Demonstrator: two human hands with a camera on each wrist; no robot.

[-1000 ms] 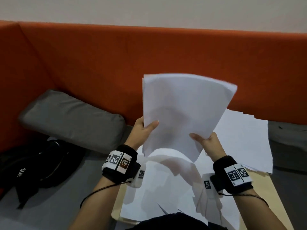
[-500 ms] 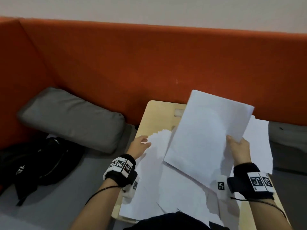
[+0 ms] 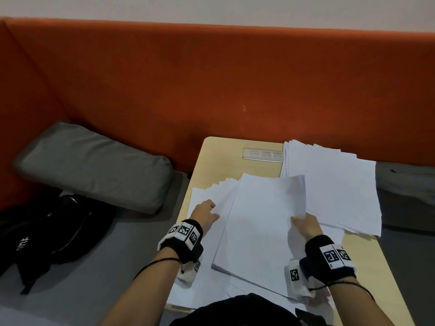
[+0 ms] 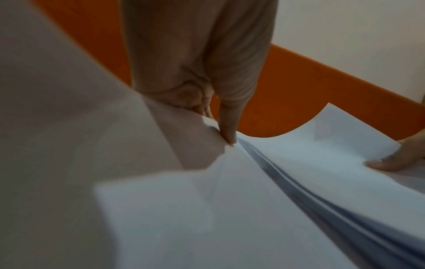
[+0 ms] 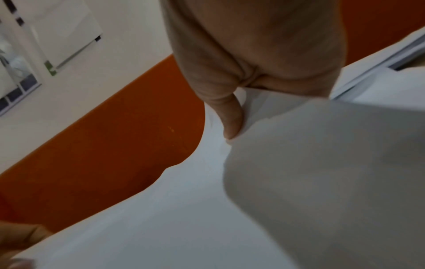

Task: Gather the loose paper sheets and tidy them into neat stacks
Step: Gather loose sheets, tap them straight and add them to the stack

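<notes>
White paper everywhere, and the squared bundle of white sheets [image 3: 261,229] that was up in the air between both hands a second ago has come down flat near the front edge of the pale wooden surface [image 3: 221,156]. Right hand [image 3: 306,225] pinches the bundle's right edge; left hand [image 3: 204,214] has let go and now pinches the fanned loose sheets [image 3: 219,194] at the left edge. So one stack looks nearly settled, the fan next. A rougher white pile [image 3: 334,184] fills the far right corner, overhanging; only the far left corner sits bare for shuffling.
</notes>
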